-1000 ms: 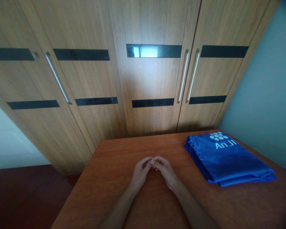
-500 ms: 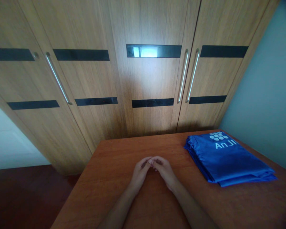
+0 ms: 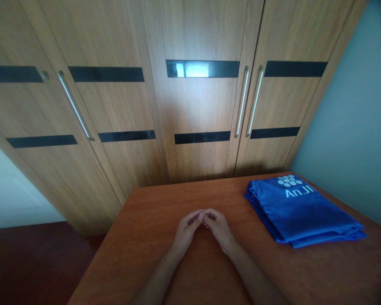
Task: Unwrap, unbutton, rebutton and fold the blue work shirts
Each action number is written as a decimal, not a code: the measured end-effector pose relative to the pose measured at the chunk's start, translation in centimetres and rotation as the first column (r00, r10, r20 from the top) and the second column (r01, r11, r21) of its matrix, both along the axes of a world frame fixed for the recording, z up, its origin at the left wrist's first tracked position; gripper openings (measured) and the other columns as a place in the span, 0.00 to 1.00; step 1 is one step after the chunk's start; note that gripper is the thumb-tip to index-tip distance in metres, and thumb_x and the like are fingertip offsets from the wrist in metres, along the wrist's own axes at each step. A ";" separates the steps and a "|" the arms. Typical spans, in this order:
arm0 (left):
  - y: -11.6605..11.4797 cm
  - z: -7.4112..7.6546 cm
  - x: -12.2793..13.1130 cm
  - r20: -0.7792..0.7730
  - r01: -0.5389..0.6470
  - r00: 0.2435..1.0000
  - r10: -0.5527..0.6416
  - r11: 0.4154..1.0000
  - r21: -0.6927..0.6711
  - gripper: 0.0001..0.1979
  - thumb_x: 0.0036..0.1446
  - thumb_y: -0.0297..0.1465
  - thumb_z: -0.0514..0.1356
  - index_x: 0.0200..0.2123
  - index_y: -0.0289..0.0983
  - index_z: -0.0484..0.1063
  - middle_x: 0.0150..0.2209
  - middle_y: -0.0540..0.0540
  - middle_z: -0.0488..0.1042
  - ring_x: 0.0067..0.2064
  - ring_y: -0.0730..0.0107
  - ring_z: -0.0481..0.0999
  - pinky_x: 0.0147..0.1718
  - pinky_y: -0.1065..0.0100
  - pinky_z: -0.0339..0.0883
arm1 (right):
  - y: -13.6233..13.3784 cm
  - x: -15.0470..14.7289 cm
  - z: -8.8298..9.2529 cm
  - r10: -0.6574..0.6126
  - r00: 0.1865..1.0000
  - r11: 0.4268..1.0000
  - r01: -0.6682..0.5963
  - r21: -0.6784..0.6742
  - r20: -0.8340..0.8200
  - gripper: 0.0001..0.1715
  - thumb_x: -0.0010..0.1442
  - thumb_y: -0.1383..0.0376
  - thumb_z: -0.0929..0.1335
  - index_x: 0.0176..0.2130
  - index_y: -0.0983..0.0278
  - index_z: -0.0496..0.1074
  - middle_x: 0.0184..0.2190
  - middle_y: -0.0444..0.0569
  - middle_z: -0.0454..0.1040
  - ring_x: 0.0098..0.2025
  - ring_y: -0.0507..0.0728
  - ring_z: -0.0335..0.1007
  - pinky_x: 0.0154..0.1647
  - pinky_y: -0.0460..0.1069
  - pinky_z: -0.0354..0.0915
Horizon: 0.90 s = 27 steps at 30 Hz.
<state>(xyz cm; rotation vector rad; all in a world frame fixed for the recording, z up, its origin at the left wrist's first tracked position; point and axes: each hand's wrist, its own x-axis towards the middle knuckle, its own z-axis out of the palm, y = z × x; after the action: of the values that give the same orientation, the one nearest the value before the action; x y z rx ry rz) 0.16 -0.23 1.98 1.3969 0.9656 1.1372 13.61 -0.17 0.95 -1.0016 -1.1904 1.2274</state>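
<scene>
Above the reddish-brown table, my left hand (image 3: 186, 231) and my right hand (image 3: 220, 230) meet at the fingertips. Both have curled fingers pressed against each other, and no object shows between them. Parts of the fingers are hidden behind the thumbs and knuckles. To the right of my right hand, and apart from it, lies a folded blue cloth (image 3: 307, 216) with a white dotted logo and mirrored-looking lettering.
The wooden table (image 3: 139, 220) reaches back to a wardrobe (image 3: 203, 161) with dark strips and long metal handles. A pale blue wall (image 3: 362, 127) borders the right side. Dark red floor (image 3: 34, 258) shows on the left.
The view has shifted very slightly. My hands stay together in the same place, and the blue cloth has not moved on the table.
</scene>
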 end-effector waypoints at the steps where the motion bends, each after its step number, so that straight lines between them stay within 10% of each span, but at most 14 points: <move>1: 0.1 -0.2 0.0 -0.014 -0.008 1.000 0.008 1.000 0.003 0.18 0.55 0.41 0.59 0.43 0.36 0.78 0.41 0.43 0.79 0.43 0.59 0.75 0.46 0.61 0.66 | 0.0 0.0 0.0 0.001 1.000 1.000 -0.001 -0.005 -0.005 0.17 0.55 0.52 0.68 0.28 0.64 0.74 0.23 0.44 0.71 0.27 0.52 0.64 0.28 0.46 0.59; 27: 0.5 -0.7 -0.1 -0.071 -0.020 0.997 0.024 0.998 0.066 0.14 0.58 0.38 0.57 0.40 0.35 0.76 0.35 0.44 0.77 0.39 0.64 0.73 0.42 0.66 0.65 | 0.3 0.0 -0.8 0.046 0.995 0.997 -0.051 0.050 0.093 0.17 0.57 0.52 0.66 0.28 0.63 0.70 0.23 0.43 0.69 0.27 0.52 0.64 0.30 0.46 0.60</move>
<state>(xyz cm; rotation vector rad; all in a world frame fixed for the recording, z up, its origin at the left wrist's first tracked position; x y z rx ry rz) 0.09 0.32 1.24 1.4915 1.0045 1.1506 13.57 0.14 0.14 -1.0041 -1.3187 1.1920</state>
